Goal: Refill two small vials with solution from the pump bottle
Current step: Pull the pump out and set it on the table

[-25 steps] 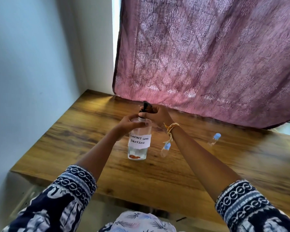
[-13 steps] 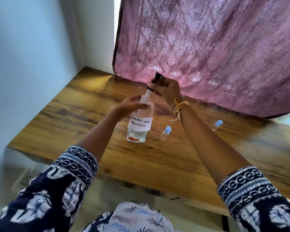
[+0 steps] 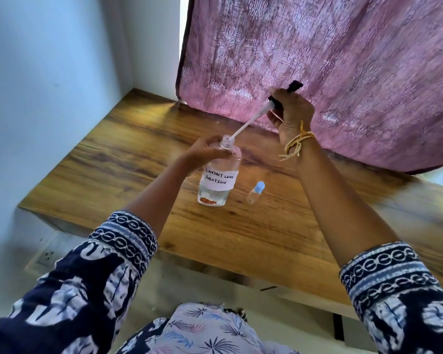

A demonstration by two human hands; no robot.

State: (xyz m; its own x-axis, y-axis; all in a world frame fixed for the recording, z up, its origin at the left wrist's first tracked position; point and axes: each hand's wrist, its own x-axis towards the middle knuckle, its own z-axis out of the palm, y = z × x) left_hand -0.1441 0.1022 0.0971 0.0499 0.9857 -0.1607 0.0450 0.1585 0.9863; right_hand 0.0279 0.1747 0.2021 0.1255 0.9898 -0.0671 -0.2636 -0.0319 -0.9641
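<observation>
The right hand (image 3: 290, 112) pinches the black pump head (image 3: 293, 88), its fingers curled round the collar, and the white dip tube (image 3: 248, 122) slants down and leftward from that grip, its lower tip just at the open neck of the bottle (image 3: 219, 176). The tube's long axis runs on a diagonal, not upright, so the tip looks barely clear of the rim (whether it touches the glass cannot be told). The left hand (image 3: 202, 155) wraps the bottle's shoulder, fingers curled round it, and holds it standing on the bench (image 3: 113, 162).

Below and a little left of the right grip, just beside the bottle's base on its right, a vial (image 3: 255, 192) with a pale blue cap lies tilted on the bench; the right hand is the nearer one to it. The second vial is not visible here, probably behind the right forearm.

A white label on the bottle reads, in handwritten capitals, "CONTACT LENS SOLUTION". The bottle is clear, with a low level of liquid and some orange specks at the bottom.
</observation>
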